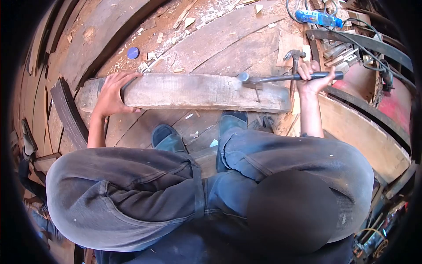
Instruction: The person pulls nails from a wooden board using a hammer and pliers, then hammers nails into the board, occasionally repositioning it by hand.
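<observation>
Past the person's knees (72, 176), I see a curved beam (176, 91) lying crosswise, long axis left to right. The left hand (113, 93) clasps its left end, fingers over the far edge, thumb on the near. By the right end, the right hand (311, 79) curls round a hammer (274, 79), head pointing left. A claw hammer (295, 54) is just beside. Beyond are chip-strewn boards (215, 44) and a bottle (314, 17).
</observation>
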### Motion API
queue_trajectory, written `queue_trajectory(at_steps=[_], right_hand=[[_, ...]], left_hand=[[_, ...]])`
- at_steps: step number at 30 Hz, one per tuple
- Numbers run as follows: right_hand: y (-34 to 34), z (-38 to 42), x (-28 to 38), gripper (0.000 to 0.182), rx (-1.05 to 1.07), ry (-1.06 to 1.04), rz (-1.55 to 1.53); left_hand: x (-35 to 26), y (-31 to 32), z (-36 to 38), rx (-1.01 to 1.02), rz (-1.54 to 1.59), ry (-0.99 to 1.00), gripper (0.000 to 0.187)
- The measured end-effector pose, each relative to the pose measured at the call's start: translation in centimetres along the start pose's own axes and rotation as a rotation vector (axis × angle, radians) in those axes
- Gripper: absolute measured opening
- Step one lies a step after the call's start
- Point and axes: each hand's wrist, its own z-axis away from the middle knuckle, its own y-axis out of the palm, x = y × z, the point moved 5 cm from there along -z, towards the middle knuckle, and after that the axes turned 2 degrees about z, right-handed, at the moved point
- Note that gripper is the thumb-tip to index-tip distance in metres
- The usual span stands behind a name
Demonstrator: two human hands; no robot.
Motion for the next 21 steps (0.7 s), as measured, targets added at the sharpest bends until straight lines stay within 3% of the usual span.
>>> queue_trajectory(at_steps=[5,8,12,16,21], right_hand=[[2.8,2.6,4.3,0.056,0.131,-0.192,0.320],[5.4,4.2,4.1,0.047,0.196,-0.198,0.542],[8.3,6.9,2.7,0.048,0.170,-0.276,0.807],[8.9,7.8,0.5,0.046,0.466,-0.367,0.958],[9.3,8.0,-0.7,0.048,0.566,-0.291,1.175]], left_hand=[[0.3,-0.3,-0.6,0.037,0.037,-0.002,0.103],[0.6,-0.1,-0.6,0.036,0.034,-0.009,0.104],[0.7,0.1,-0.6,0.048,0.034,-0.026,0.106],[0.8,0.1,-0.7,0.066,0.038,-0.029,0.106],[0.6,-0.1,-0.8,0.062,0.069,-0.002,0.105]])
